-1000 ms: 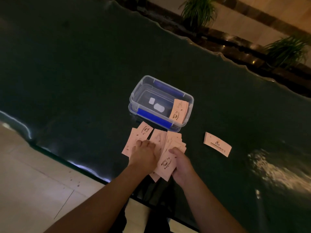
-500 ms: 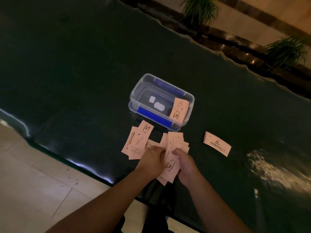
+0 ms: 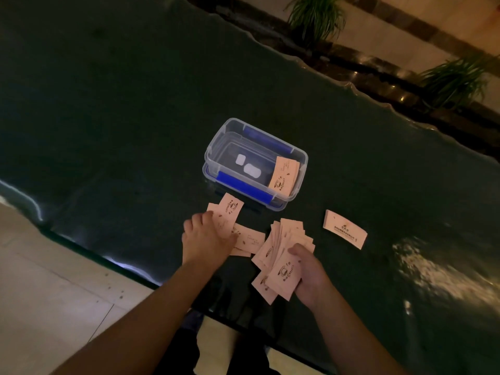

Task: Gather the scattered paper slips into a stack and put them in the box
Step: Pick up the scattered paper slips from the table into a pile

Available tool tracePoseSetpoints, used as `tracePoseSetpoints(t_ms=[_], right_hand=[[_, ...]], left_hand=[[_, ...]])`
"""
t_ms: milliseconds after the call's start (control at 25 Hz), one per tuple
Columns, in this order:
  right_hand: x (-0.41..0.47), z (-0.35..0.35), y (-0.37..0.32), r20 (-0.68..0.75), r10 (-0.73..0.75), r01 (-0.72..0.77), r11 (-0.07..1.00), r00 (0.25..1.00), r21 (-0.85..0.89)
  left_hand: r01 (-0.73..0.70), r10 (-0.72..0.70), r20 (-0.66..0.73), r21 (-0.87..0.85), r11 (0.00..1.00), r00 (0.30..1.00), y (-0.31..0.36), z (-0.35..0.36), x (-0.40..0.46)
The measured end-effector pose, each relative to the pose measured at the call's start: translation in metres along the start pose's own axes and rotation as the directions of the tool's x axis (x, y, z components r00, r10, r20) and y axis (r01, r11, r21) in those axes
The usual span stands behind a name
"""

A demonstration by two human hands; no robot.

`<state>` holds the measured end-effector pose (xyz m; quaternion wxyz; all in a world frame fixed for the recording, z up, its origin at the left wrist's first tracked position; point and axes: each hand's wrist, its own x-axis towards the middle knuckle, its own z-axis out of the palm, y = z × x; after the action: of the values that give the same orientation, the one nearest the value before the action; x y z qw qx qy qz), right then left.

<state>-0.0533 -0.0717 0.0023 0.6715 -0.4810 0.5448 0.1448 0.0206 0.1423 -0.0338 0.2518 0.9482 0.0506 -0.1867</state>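
Observation:
My right hand [image 3: 311, 277] grips a fanned bundle of pink paper slips [image 3: 282, 255] just above the dark table. My left hand [image 3: 204, 239] lies flat, fingers spread, on loose slips [image 3: 230, 209] in front of the box, with another loose slip [image 3: 250, 239] beside its thumb. The clear plastic box [image 3: 213, 150] with blue clips stands open beyond both hands. A small stack of slips [image 3: 284, 177] leans against its right inner wall. A separate neat stack [image 3: 345, 228] rests on the table to the right.
The dark green table [image 3: 121, 117] has a wavy far edge and a near edge by my arms. Pale floor tiles [image 3: 54, 293] lie at lower left. Potted plants [image 3: 316, 17] stand along a ledge beyond the table. Light glare marks the table at right [image 3: 438, 274].
My hands have drawn apart. The left hand moved left onto the loose slips near the box; the right hand pulled the fanned bundle toward me and to the right.

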Motion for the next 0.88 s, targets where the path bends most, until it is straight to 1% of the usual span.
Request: tracePoseSetpoints(t_ms=[40,80,160,240,400,520,600,680,720,800,880], right_hand=[[-0.002,0.003,0.003,0.007,0.010,-0.010,1.000,1.000,0.004],[-0.003,0.006,0.006,0.012,0.019,-0.019,1.000,1.000,0.004],[-0.005,0.010,0.010,0.022,0.025,-0.025,1.000,0.999,0.002],[-0.005,0.012,0.011,0.024,0.024,-0.024,1.000,0.999,-0.009],[-0.004,0.010,0.013,0.017,0.019,-0.019,1.000,1.000,0.001],[-0.005,0.008,0.015,0.006,0.020,-0.020,0.999,1.000,0.025],[-0.005,0.006,0.016,0.007,0.015,-0.015,0.999,1.000,0.035],[-0.005,0.004,0.016,0.001,0.012,-0.012,0.999,1.000,0.042],[-0.006,0.003,0.016,-0.004,0.017,-0.017,0.999,1.000,0.043],[-0.007,0.003,0.015,-0.006,0.027,-0.026,0.999,1.000,0.044],[-0.006,0.003,0.015,-0.006,0.033,-0.033,0.998,0.999,0.045]], left_hand=[[0.038,-0.040,0.025,0.082,0.996,0.999,0.003,-0.004,0.008],[0.039,-0.046,0.046,0.155,0.987,0.998,0.006,-0.006,0.014],[-0.035,0.020,0.063,0.242,0.970,0.998,0.008,-0.006,0.024],[-0.135,0.113,0.098,0.257,0.957,0.989,0.007,-0.006,0.029],[-0.320,0.257,0.252,0.253,0.913,0.933,0.010,-0.010,0.029],[-0.414,0.330,0.285,0.325,0.850,0.900,0.014,-0.011,0.030],[-0.452,0.368,0.273,0.390,0.803,0.889,0.015,-0.015,0.031],[-0.444,0.374,0.239,0.446,0.778,0.896,0.016,-0.020,0.033],[-0.415,0.348,0.225,0.456,0.788,0.910,0.017,-0.022,0.032],[-0.296,0.228,0.208,0.409,0.863,0.951,0.019,-0.022,0.029],[-0.137,0.079,0.217,0.269,0.953,0.973,0.020,-0.018,0.025]])
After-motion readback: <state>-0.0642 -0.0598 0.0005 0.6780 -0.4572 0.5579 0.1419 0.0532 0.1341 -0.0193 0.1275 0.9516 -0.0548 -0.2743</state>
